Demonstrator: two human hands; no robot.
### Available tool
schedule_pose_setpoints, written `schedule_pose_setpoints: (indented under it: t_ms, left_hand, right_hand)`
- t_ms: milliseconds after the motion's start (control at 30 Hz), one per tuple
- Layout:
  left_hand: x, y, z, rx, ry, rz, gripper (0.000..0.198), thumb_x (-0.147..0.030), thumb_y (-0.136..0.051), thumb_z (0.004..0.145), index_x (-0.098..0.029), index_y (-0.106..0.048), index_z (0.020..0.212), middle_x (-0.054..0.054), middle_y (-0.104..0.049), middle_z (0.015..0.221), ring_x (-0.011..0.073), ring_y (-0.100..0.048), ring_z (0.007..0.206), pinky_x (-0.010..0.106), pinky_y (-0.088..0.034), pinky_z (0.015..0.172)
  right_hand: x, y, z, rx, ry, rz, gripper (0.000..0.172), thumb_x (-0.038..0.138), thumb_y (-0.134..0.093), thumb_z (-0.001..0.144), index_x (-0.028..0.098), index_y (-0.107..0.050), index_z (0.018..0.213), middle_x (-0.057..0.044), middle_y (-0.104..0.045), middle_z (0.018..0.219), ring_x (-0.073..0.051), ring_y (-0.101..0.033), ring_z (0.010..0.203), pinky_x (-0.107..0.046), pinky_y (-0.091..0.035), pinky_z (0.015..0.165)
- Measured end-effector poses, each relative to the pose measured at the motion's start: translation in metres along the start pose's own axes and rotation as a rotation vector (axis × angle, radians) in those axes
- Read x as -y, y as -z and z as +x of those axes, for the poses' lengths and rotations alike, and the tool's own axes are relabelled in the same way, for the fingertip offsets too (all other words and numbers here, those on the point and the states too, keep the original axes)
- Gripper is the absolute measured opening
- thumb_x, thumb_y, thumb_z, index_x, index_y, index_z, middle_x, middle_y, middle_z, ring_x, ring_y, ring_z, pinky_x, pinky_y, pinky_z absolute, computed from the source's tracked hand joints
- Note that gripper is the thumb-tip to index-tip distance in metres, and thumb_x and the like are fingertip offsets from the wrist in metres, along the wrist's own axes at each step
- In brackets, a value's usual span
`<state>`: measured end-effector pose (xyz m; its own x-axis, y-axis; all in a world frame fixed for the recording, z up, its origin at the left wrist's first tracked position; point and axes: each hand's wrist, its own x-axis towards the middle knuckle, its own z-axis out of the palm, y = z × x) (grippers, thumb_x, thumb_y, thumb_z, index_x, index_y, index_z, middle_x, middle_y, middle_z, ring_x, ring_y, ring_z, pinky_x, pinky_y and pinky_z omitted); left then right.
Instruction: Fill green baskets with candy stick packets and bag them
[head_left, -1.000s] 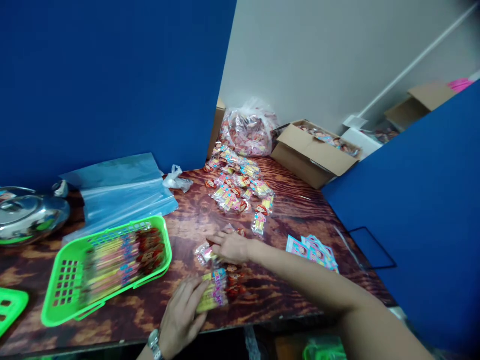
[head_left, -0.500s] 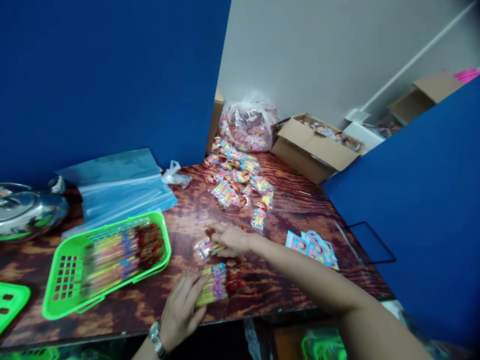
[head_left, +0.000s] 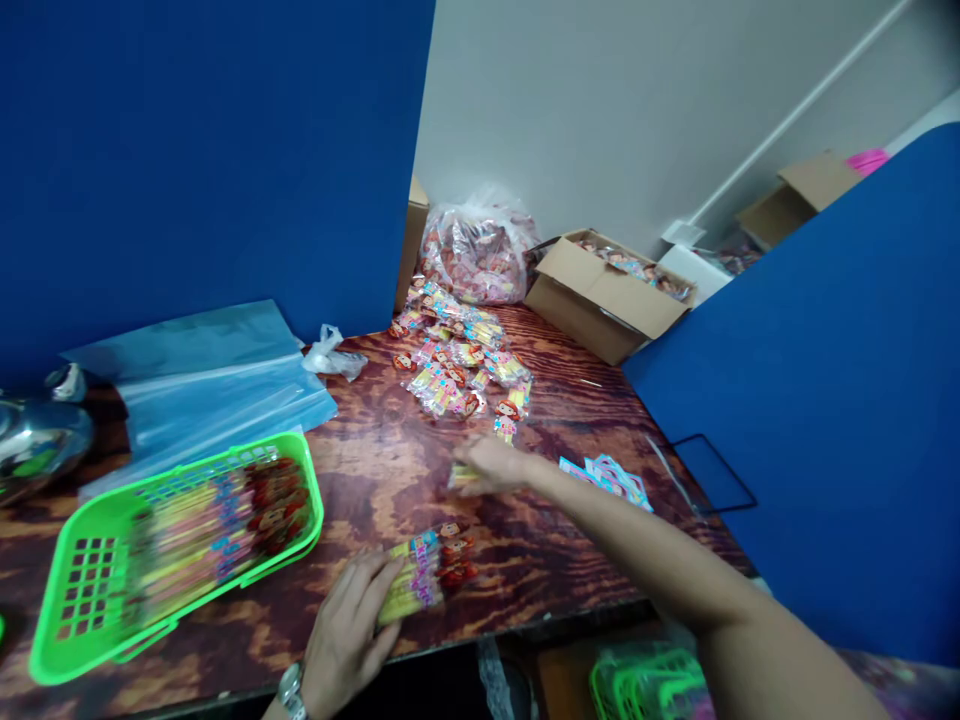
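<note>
There are dozens of packets (head_left: 442,390), two blue panels (head_left: 210,160) (head_left: 825,380), one wristwatch (head_left: 292,690).

We see a glossy wood-grained table (head_left: 367,430), packets (head_left: 421,572) in shiny clear plastic, a smooth plastic basket (head_left: 313,482) and a matt cardboard box (head_left: 585,312).

a pale grey wall (head_left: 570,120) shows between two blue panels (head_left: 210,150) above a brown wood-grained table (head_left: 367,440)

The stacked packets (head_left: 424,580) under the left hand (head_left: 351,615) are yellow, banded with blue and pink-purple lettering and red-brown at the heads; the blurred packet (head_left: 459,477) at the right hand (head_left: 489,465) shows yellow. The basket (head_left: 81,590) is bright green with a grid of square perforations. The tabletop (head_left: 367,440) is dark reddish brown, mottled and streaked with wood grain, between deep blue panels (head_left: 210,150).
</note>
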<state>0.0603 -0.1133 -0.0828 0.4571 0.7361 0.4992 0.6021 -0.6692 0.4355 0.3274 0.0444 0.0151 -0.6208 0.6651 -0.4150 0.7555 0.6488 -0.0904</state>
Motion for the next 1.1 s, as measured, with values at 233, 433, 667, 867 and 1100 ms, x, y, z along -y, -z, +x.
schedule_pose_setpoints:
  t_ms: [233,433,667,867,1100]
  left_hand:
    - [0.0,0.0,0.0,-0.002,-0.013,0.016,0.047,-0.021,-0.052,0.083,-0.015,-0.045,0.129,0.012,-0.059,0.116,0.0218,-0.056,0.108,0.032,-0.047,0.093]
    - [0.0,-0.001,-0.002,0.021,0.011,-0.001,0.048,-0.023,-0.051,0.083,-0.016,-0.044,0.13,0.012,-0.059,0.116,0.0221,-0.055,0.11,0.033,-0.047,0.093]
    - [-0.002,0.0,0.001,0.027,0.012,-0.01,0.049,-0.019,-0.051,0.082,-0.015,-0.043,0.13,0.013,-0.057,0.117,0.022,-0.054,0.11,0.034,-0.047,0.094]
    - [-0.002,0.0,0.0,0.026,0.042,-0.036,0.051,-0.019,-0.052,0.08,-0.016,-0.043,0.13,0.014,-0.054,0.119,0.0233,-0.053,0.111,0.034,-0.048,0.091]
    - [-0.005,0.001,0.001,0.042,0.08,-0.095,0.051,-0.017,-0.053,0.078,-0.014,-0.045,0.128,0.015,-0.048,0.121,0.0236,-0.051,0.111,0.034,-0.049,0.09]
  right_hand:
    - [-0.045,-0.005,-0.024,0.021,-0.333,0.023,0.028,0.033,-0.063,0.076,0.012,-0.06,0.094,-0.013,-0.064,0.092,-0.023,-0.06,0.08,-0.027,-0.042,0.066]
    - [-0.015,0.004,-0.006,0.03,-0.208,0.103,0.039,0.049,-0.062,0.076,0.015,-0.059,0.096,-0.006,-0.065,0.089,-0.018,-0.06,0.075,-0.023,-0.04,0.061]
    - [-0.005,0.006,0.007,0.08,0.35,-0.138,0.03,0.029,-0.065,0.077,0.02,-0.061,0.106,-0.01,-0.047,0.135,-0.026,-0.049,0.114,-0.033,-0.041,0.084]
    - [0.018,-0.005,0.012,0.019,0.252,-0.263,0.029,0.032,-0.062,0.078,0.021,-0.058,0.105,-0.012,-0.06,0.104,-0.026,-0.054,0.096,-0.042,-0.04,0.082]
    - [0.047,0.009,0.036,0.046,0.2,-0.141,0.035,0.04,-0.057,0.08,0.02,-0.053,0.108,-0.012,-0.055,0.114,-0.019,-0.061,0.078,-0.03,-0.045,0.064]
